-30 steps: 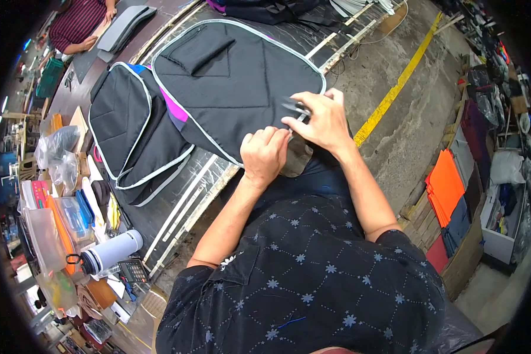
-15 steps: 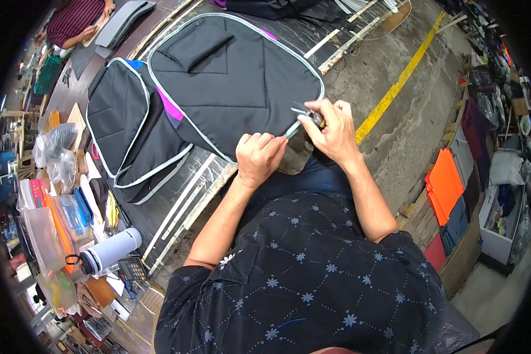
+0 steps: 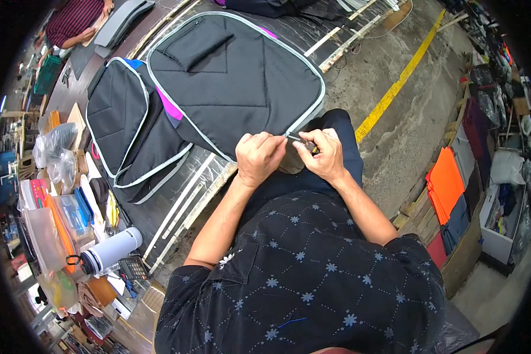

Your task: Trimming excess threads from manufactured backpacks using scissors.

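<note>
A large black fabric bag (image 3: 236,76) with light grey piping and purple at its sides lies across the dark table. My left hand (image 3: 258,156) is closed on the bag's near edge, thumb and fingers pinching the piping. Just to its right, my right hand (image 3: 321,154) grips small thread snips (image 3: 308,144) with dark and yellow handles. Their tips point left and meet the piped edge beside my left fingertips. Whether the blades touch a thread is too small to make out.
A second black bag (image 3: 121,112) with the same piping lies to the left. A light grey bottle (image 3: 115,248) and a calculator (image 3: 133,268) sit near the table's edge. Orange sheets (image 3: 445,186) hang at the right. Far left, a person in a striped shirt (image 3: 74,22) works.
My right hand has moved down and left, bringing the snips from above the piping to my left fingertips. The blades, apart before, now look closer together. My left hand keeps its grip.
</note>
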`<control>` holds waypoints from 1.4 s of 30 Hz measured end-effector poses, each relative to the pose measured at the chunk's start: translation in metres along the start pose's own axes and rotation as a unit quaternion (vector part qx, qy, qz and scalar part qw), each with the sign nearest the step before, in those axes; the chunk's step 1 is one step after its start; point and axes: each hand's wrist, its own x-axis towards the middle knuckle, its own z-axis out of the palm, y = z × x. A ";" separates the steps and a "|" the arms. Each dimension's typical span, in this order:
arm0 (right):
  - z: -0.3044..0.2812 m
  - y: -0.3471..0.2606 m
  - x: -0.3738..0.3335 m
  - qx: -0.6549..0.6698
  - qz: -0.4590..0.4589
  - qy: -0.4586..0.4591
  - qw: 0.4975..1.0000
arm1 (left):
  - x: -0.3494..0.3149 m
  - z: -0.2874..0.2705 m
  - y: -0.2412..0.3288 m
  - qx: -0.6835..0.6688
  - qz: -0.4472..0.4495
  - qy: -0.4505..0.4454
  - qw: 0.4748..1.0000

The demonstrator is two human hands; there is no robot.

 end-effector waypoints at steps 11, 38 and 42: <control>0.014 0.001 -0.002 -0.019 -0.024 0.060 0.998 | 0.000 0.000 0.001 0.001 0.008 -0.010 1.000; 0.023 0.005 -0.008 -0.006 -0.036 0.073 0.997 | 0.000 0.002 0.002 0.004 0.007 -0.012 1.000; 0.026 0.008 -0.007 -0.027 -0.075 0.089 0.993 | 0.000 0.002 0.001 0.004 0.009 -0.013 1.000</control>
